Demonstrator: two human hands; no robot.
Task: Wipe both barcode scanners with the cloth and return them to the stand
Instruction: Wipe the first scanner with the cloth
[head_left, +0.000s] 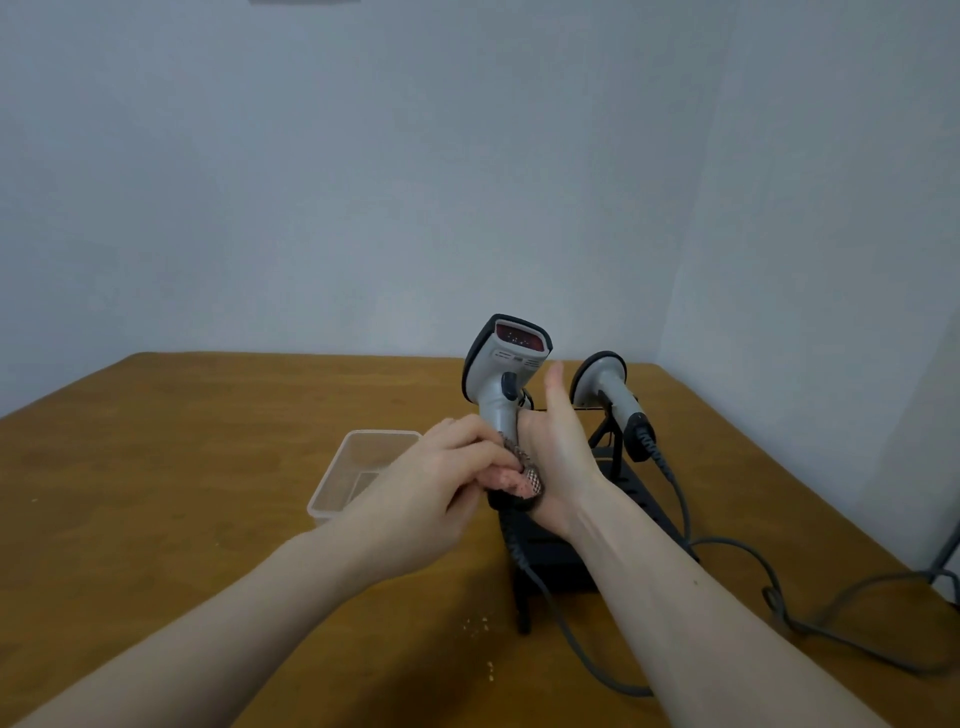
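A grey and black barcode scanner (501, 364) stands upright in the air, its red window facing me. My right hand (558, 441) holds its handle from the right, thumb raised. My left hand (441, 478) presses a pink and dark patterned cloth (522, 478) against the lower handle. A second grey scanner (605, 387) rests on the black stand (618, 457) behind my right hand, head pointing away. The stand's base is partly hidden by my right forearm.
A clear plastic container (358, 467) sits on the wooden table (208, 467) left of my hands. Grey cables (737, 551) run from both scanners across the table to the right edge. Pale walls close in at the back and right.
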